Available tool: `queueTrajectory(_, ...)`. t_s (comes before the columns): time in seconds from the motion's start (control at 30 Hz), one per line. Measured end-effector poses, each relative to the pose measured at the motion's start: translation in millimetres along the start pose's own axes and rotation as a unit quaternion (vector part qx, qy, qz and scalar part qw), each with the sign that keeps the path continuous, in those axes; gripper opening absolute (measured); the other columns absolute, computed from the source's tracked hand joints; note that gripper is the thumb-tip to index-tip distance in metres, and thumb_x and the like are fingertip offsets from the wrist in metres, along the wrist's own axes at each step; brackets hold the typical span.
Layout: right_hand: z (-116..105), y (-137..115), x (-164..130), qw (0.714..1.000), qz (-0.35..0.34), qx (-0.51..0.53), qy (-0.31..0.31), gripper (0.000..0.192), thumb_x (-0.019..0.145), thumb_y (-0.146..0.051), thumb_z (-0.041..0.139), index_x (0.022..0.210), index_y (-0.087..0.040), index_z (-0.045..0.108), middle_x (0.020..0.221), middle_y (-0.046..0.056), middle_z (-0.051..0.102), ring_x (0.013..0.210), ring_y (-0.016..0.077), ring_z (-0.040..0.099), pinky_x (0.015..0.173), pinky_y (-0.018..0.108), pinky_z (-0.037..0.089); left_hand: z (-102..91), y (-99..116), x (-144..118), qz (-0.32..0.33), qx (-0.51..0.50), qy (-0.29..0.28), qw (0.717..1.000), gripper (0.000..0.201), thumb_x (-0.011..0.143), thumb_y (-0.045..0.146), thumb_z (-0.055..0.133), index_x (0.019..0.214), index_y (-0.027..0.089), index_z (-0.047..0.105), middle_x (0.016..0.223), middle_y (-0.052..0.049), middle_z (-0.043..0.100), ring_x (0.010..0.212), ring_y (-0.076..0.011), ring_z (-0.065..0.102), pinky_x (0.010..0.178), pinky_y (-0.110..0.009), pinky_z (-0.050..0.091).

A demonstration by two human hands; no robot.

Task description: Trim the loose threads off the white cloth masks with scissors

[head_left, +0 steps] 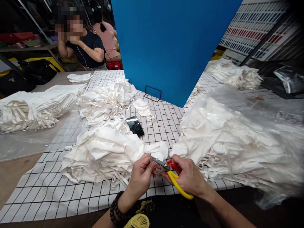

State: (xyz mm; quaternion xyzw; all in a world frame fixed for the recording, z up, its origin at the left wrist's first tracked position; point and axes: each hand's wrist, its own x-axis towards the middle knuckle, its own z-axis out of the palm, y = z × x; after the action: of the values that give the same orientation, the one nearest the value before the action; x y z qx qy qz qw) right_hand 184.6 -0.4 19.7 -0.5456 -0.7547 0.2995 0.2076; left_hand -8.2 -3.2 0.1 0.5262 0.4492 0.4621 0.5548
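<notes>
Scissors, red and yellow handles, held in right hand, fingers wrapped round the grips, blades pointing left. They're above the near edge of the grid-covered counter, between the two hands. Left hand is narrow: thumb and fingers pinched together right at the blade tips; whatever is between them is too small to tell. Dark bead bracelet on left wrist.

Near cloth pile, white, loose, just beyond and left of the left hand. Another white heap behind it, layered white stack far left. Right side: big white pile under clear plastic, close to the right hand. Phone lies flat near the middle, small white piece just behind it. Blue panel stands upright farther back, black wire frame at its lower part.

Back left: person in dark top, arms raised; second person in pink, facing away.
</notes>
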Motion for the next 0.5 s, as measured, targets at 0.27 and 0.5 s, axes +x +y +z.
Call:
queueTrajectory(0.27, 4.0, 18.5, 7.0, 0.965, 0.068, 0.251, -0.033, 0.040, 0.075, -0.046, 0.071, 0.076, -0.024, 0.037, 0.063, -0.008, 0.040, 0.055, 0.0100, 0.034, 0.050, 0.022, 0.029, 1.8, 1.5, 5.3, 0.002, -0.088, 0.001, 0.996, 0.031, 0.091, 0.037, 0.057, 0.070, 0.015, 0.062, 0.076, -0.002, 0.053, 0.058, -0.0101, 0.053, 0.058, -0.024, 0.045)
queueTrajectory(0.5, -17.3, 55.3, 65.1, 0.982, 0.138, 0.073, 0.103, 0.050, 0.068, -0.058, 0.072, 0.064, -0.024, 0.036, 0.055, -0.006, 0.042, 0.053, 0.0129, 0.040, 0.051, 0.025, 0.030, -52.9, 28.5, -7.3, 0.070, -0.031, 0.180, 0.981, 0.025, 0.092, 0.037, 0.055, 0.086, 0.016, 0.066, 0.073, -0.002, 0.058, 0.068, -0.0139, 0.056, 0.067, -0.025, 0.046)
